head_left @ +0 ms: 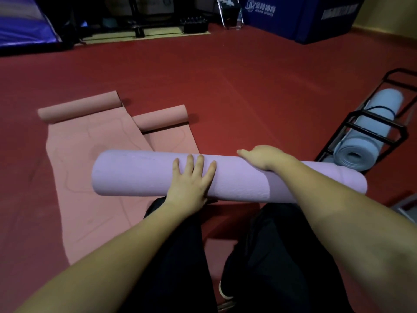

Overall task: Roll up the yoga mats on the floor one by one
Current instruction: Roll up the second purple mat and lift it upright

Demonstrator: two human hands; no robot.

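A lilac yoga mat (pixel 135 172), fully rolled into a thick cylinder, lies crosswise just in front of my knees. My left hand (pixel 189 181) presses flat on its middle with straight, spread fingers. My right hand (pixel 264 158) lies over the top of the roll further right, fingers reaching over its far side and hidden there. Behind the roll two pink mats lie on the red floor: the left pink mat (pixel 90 154) and the right pink mat (pixel 171 141), each mostly flat with only its far end curled up.
A black wire rack (pixel 370 132) at the right holds a rolled pale blue mat (pixel 370 129). Blue padded blocks (pixel 316 21), dark equipment (pixel 158 16) and a blue tent-like cover (pixel 20 23) line the far wall. My dark trouser legs (pixel 259 256) fill the foreground.
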